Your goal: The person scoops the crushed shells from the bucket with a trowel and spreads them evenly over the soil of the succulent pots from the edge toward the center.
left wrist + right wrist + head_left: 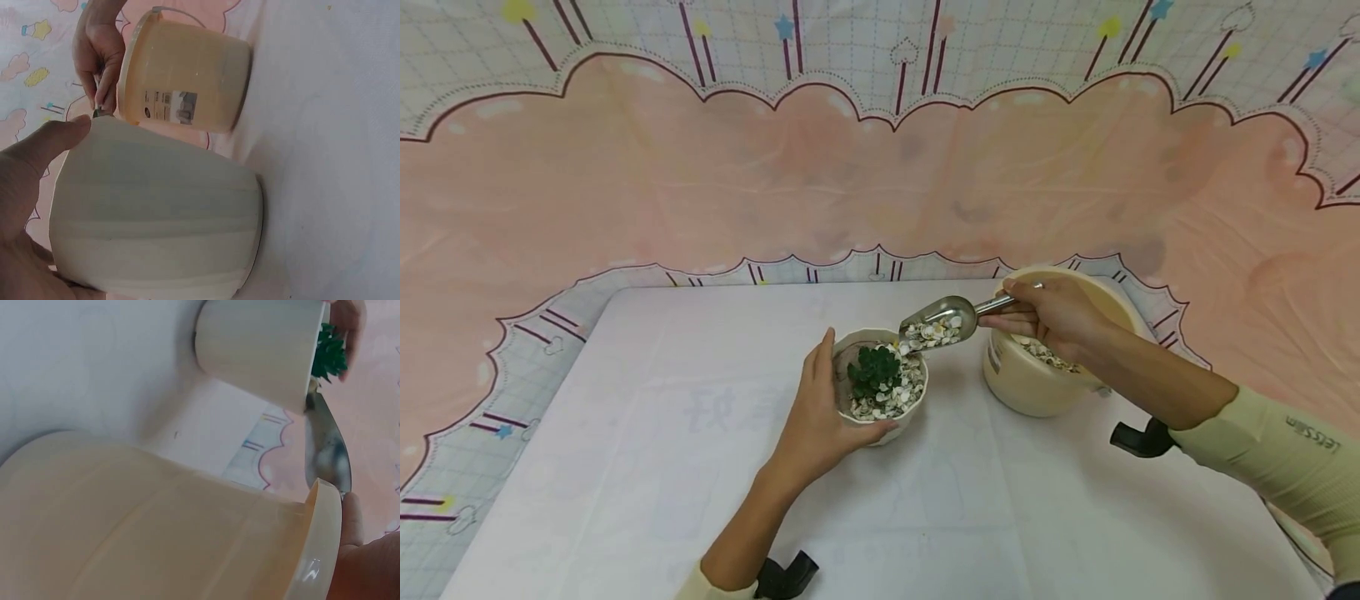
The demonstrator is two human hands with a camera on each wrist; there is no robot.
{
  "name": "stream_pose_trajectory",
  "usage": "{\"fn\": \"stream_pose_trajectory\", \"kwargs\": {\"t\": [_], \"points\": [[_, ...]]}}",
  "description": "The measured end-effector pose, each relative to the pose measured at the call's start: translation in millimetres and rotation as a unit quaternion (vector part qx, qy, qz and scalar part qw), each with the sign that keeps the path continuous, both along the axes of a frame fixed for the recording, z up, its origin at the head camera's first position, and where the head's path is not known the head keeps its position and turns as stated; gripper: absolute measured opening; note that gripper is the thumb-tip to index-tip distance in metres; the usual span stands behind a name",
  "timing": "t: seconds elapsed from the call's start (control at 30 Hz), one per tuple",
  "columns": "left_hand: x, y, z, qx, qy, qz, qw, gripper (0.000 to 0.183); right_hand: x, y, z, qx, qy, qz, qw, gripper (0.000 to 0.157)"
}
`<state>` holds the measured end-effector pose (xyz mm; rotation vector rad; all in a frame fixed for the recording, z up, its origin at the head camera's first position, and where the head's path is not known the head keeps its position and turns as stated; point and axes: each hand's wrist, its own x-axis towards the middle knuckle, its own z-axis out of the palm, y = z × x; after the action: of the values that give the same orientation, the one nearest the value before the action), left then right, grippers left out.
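Note:
A white flower pot [916,410] stands on the table with a dark green succulent [874,372] in it. Whitish stone chips [880,408] cover the soil on the pot's right and front sides, while bare brown soil shows at the left. My left hand [820,425] grips the pot round its left and front, thumb near the rim. In my right hand [1048,312] is the handle of a metal scoop [953,307]. Chips lie in the scoop, and its tip is over the pot's right rim, as the right wrist view [328,444] also has it.
Just right of the pot stands a cream bucket [1026,387] holding more chips [1043,354], under my right forearm. A white cloth [700,467] covers the table. Behind hangs a pink patterned curtain [775,183].

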<state>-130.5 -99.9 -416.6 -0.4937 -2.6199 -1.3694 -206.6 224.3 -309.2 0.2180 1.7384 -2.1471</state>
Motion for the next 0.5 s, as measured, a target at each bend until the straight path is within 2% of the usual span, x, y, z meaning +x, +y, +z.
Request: {"fn": "stream_pose_trajectory", "kwargs": {"t": [0.27,0.37,0.5], "points": [[-8.6,-11.8,-2.4,0.025,-0.011,-0.065,0.9975,0.134,0.5,0.9,-0.7,-0.004,0.005,-0.001,1.000,0.029],[-6.7,-10.1,-0.9,0.028,-0.020,-0.057,0.9978,0.136,0.7,1.0,-0.4,-0.006,0.005,-0.002,1.000,0.029],[-0.5,-1.9,0.7,0.001,-0.011,-0.011,0.9999,0.142,0.7,0.6,0.0,-0.006,0.001,-0.002,1.000,0.030]]}}
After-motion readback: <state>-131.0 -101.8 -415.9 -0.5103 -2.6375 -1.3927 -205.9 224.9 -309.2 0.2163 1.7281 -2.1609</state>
